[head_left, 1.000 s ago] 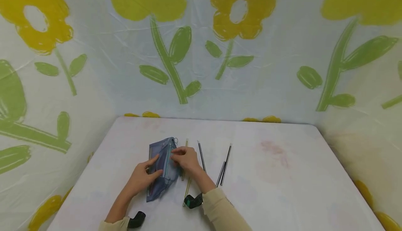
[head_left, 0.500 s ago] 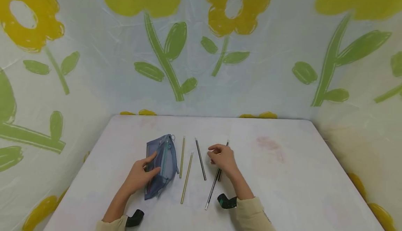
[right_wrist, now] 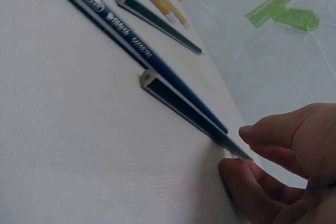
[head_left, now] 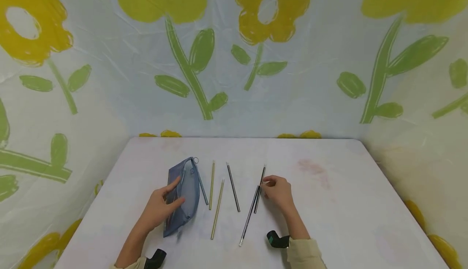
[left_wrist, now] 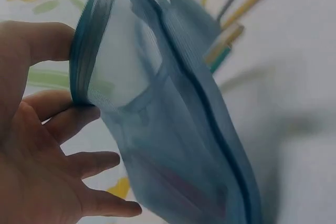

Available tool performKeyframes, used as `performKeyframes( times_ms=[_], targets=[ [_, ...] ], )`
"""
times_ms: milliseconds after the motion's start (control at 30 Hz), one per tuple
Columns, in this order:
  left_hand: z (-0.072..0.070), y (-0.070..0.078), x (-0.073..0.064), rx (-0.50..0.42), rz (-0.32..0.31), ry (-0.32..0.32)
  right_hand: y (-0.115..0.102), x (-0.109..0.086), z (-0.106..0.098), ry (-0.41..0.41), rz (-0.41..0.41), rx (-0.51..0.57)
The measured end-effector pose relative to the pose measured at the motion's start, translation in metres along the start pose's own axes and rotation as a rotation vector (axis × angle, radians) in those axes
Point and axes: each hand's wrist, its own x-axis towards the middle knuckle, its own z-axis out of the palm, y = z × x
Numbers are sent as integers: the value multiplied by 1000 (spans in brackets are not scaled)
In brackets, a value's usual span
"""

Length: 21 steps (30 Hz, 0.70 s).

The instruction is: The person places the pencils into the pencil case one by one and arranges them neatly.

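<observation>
My left hand point(head_left: 157, 210) grips a translucent blue zip pencil case point(head_left: 190, 189) by its side, thumb and fingers at the zipper edge. In the left wrist view the case point(left_wrist: 178, 145) gapes at the top, and a faint reddish shape shows through its mesh. My right hand point(head_left: 279, 191) is low over the table beside two dark pencils lying close together. Its thumb and fingers stand apart around the far end of the blunt-ended pencil point(right_wrist: 184, 103). Alongside lies the longer pencil with white lettering point(right_wrist: 121, 30).
Between the hands lie two yellow pencils, one farther back point(head_left: 212, 183) and one nearer point(head_left: 217, 210), plus another dark pencil point(head_left: 232, 187). A bluish pencil point(head_left: 202, 187) lies against the case. Flower-printed cloth point(head_left: 300, 98) hangs behind the white table point(head_left: 329, 220).
My right hand has left the pencil case and moved right to the dark pencils. The case has tipped a little, its opening now facing right, with my left hand still on it.
</observation>
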Motion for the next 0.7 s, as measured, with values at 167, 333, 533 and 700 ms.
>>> performKeyframes(
  times_ms=[167,333,533,700],
  targets=[
    [-3,-6,3,-13,-1,3,0,6,1,3,2,12],
    [-8,-17,8,-12,6,0,0,16,-1,23,-23,25],
    [-13,-25,6,29,-3,33,1,22,2,20,-66,17],
    [-7,-31,1,-45,-44,2,7,13,6,28,-9,0]
  ],
)
